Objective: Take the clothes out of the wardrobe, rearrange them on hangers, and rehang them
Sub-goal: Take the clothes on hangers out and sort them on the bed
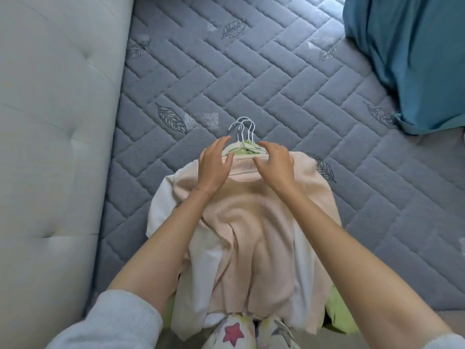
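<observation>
**A:** Where do the clothes sit?

**B:** In the centre of the frame, flat on the mattress (pixel 276 71). A pink top (pixel 254 222) lies uppermost, a white garment (pixel 163 212) shows under it on the left, and a green garment (pixel 339 316) peeks out at the lower right. The hangers (pixel 234 148) stick out at the top of the pile, their hooked ends bunched close together.

**A:** And the hands?

**B:** The left hand (pixel 214 167) and right hand (pixel 275 167) are over the pink collar, either side of the hangers. The fingers (pixel 221 144) of both are spread and lightly bent, pinching nothing. I cannot tell whether they touch the hangers or hover just above.

**A:** What could go wrong?

**B:** The hooks look likely to tangle, so lifting one hanger may drag its neighbours. The pink knit seems soft and stretchy. A tug at the collar could pull it out of shape or slide it off. The pile also runs to the lower edge of the mattress, so the lower layers might slip off.

**A:** The surface?

**B:** A bare quilted grey-blue mattress with stitched leaf motifs, soft enough that hangers sink a little.

**A:** Around it?

**B:** A pale padded headboard (pixel 55 122) fills the left side. A teal cloth (pixel 407 59) lies heaped at upper right. Star-patterned trousers (pixel 234 333) show at the bottom edge.
</observation>
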Available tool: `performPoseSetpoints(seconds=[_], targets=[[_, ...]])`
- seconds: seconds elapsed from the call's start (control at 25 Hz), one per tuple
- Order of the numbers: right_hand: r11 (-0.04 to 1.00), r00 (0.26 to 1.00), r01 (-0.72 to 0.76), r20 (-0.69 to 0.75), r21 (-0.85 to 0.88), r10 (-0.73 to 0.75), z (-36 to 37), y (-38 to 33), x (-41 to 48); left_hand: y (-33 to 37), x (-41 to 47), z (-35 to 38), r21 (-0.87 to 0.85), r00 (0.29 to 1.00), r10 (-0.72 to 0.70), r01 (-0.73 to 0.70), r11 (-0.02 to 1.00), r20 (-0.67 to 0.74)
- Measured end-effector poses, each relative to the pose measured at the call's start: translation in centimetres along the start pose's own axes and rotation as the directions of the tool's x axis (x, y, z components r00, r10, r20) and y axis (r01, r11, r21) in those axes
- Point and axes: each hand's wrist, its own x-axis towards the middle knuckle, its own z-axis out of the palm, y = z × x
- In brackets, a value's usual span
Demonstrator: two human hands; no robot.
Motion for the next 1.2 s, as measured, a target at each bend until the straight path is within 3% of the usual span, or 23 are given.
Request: performPoseSetpoints(seconds=[0.2, 0.36, 0.44, 0.56, 0.68, 0.84, 1.08, 1.2], targets=[[0.981, 0.996, 0.079, -0.042, 0.175, -0.073, -8.8, -8.3, -6.7, 7.8, -7.4, -10.7, -0.060, 0.993, -0.042, 0.035, 0.998, -0.114], [0.946, 0.970, 0.240, -0.008, 0.216, -0.244, -15.4, -15.6, -13.6, 13.6, -16.1, -20.2, -0.085, 0.960, -0.117, 0.098, 0.991, -0.255], [0.911, 0.932, 0.339, 0.050, 0.233, -0.360, -17.3, -18.8, -17.4, 15.2, -21.0, -23.9, -0.110, 0.931, -0.158, 0.128, 0.986, -0.329], [0.820, 0.824, 0.500, 0.139, 0.279, -0.549, -18.6, -23.2, -23.5, 16.8, -29.7, -28.4, -0.136, 0.822, -0.257, 0.218, 0.966, -0.508], [0.667, 0.632, 0.667, 0.221, 0.333, -0.743, -18.6, -26.9, -30.5, 18.2, -39.9, -30.7, -0.164, 0.664, -0.332, 0.304, 0.938, -0.670], [0.431, 0.343, 0.802, 0.273, 0.414, -0.899, -17.6, -30.9, -40.4, 20.1, -53.3, -31.8, -0.239, 0.376, -0.419, 0.440, 0.866, -0.826], [0.157, -0.114, 0.768, 0.374, 0.621, -0.920, -14.1, -34.1, -59.2, 23.7, -73.0, -30.3, -0.454, -0.121, -0.457, 0.490, 0.744, -0.881], [0.060, -0.286, 0.725, 0.379, 0.686, -0.880, -12.5, -34.0, -68.9, 25.4, -82.3, -28.9, -0.534, -0.321, -0.427, 0.535, 0.654, -0.845]])
